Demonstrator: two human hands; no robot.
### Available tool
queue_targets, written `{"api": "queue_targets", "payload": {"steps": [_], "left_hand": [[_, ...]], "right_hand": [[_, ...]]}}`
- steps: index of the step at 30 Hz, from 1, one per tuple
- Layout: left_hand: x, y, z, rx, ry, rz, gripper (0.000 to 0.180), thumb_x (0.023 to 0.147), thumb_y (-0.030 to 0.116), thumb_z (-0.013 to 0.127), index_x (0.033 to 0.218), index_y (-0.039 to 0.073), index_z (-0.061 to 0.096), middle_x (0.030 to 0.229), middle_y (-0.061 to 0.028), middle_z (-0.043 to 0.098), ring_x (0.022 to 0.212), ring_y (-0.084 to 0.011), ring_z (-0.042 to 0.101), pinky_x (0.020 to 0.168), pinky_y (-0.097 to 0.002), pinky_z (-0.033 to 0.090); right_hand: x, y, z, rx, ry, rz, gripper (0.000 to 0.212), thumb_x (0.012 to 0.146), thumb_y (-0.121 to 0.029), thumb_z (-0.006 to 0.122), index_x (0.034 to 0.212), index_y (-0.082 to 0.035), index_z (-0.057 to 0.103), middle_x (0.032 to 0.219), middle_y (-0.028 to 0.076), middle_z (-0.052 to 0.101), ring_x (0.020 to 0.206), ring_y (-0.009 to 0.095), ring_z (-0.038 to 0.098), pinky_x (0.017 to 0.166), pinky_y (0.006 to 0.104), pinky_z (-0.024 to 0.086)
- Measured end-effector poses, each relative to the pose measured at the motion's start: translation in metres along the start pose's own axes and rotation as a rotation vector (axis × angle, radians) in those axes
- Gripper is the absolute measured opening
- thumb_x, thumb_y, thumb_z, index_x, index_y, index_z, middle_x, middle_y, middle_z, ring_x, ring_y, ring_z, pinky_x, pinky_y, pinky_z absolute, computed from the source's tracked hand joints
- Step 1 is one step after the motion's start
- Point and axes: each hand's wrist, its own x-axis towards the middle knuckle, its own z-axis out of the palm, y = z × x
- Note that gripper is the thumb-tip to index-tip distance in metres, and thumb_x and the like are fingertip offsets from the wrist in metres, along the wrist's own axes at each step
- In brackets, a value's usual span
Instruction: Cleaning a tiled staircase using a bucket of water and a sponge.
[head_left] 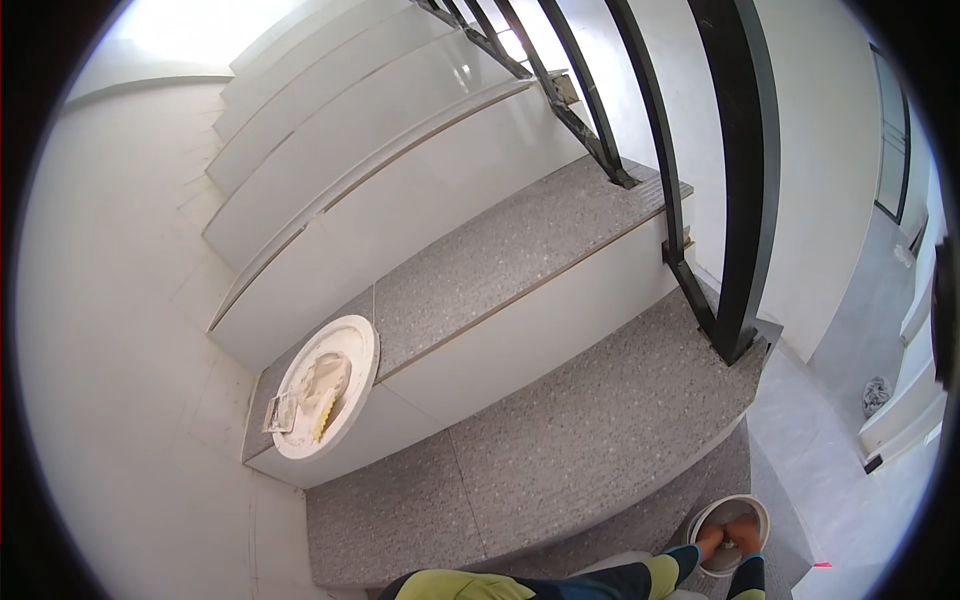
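Both my hands reach down into a white bucket on the floor at the lower right. My left hand and my right hand come close together inside it. Their fingers are too small and too hidden to make out. A small pale patch shows between them, and I cannot tell what it is. Well to the left, away from my hands, a round white lid rests on a grey step. It carries pale paste, a yellow toothed scraper and a flat smeared plate at its edge.
Grey speckled treads with white risers climb to the upper left, beside a white wall. A black metal railing stands along their right side. A crumpled bag-like thing lies on the pale floor at far right.
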Motion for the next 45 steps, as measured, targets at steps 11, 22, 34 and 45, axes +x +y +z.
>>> {"api": "queue_targets", "payload": {"steps": [11, 22, 34, 45], "left_hand": [[0.015, -0.016, -0.004, -0.022, -0.009, -0.009, 0.035, 0.089, 0.023, 0.042, 0.111, 0.0, 0.057, 0.109, -0.0179, 0.06, 0.098, -0.0278, 0.058, 0.078, -0.0421, 0.048], [0.073, -0.073, -0.028, -0.068, -0.013, 0.172, 0.036, 0.09, 0.024, 0.041, 0.114, 0.001, 0.055, 0.113, -0.0158, 0.057, 0.1, -0.0244, 0.056, 0.078, -0.0418, 0.049], [-0.02, 0.0, 0.013, 0.14, 0.211, 0.014, 0.041, 0.091, 0.032, 0.04, 0.113, 0.002, 0.059, 0.114, -0.0159, 0.06, 0.102, -0.0278, 0.057, 0.086, -0.0405, 0.044], [0.004, -0.009, 0.008, 0.064, 0.064, 0.111, 0.045, 0.093, 0.035, 0.038, 0.116, 0.001, 0.056, 0.115, -0.0144, 0.058, 0.107, -0.0248, 0.054, 0.09, -0.0379, 0.042]], "right_hand": [[0.021, 0.026, 0.035, -0.291, 0.184, -0.242, 0.026, 0.076, -0.023, 0.058, 0.077, 0.002, 0.064, 0.092, 0.024, 0.061, 0.087, 0.039, 0.059, 0.078, 0.0442, 0.047], [0.019, 0.018, 0.009, -0.293, 0.198, -0.591, 0.026, 0.072, -0.018, 0.057, 0.086, 0.001, 0.068, 0.088, 0.023, 0.064, 0.083, 0.039, 0.06, 0.078, 0.047, 0.046], [0.038, 0.045, 0.042, -0.054, 0.007, -0.284, 0.023, 0.072, -0.017, 0.053, 0.074, -0.001, 0.069, 0.081, 0.023, 0.064, 0.077, 0.038, 0.061, 0.07, 0.0462, 0.047], [0.059, 0.084, 0.059, -0.705, 0.138, -0.516, 0.023, 0.077, -0.012, 0.048, 0.075, 0.001, 0.068, 0.083, 0.024, 0.063, 0.077, 0.038, 0.061, 0.073, 0.0467, 0.047]]}}
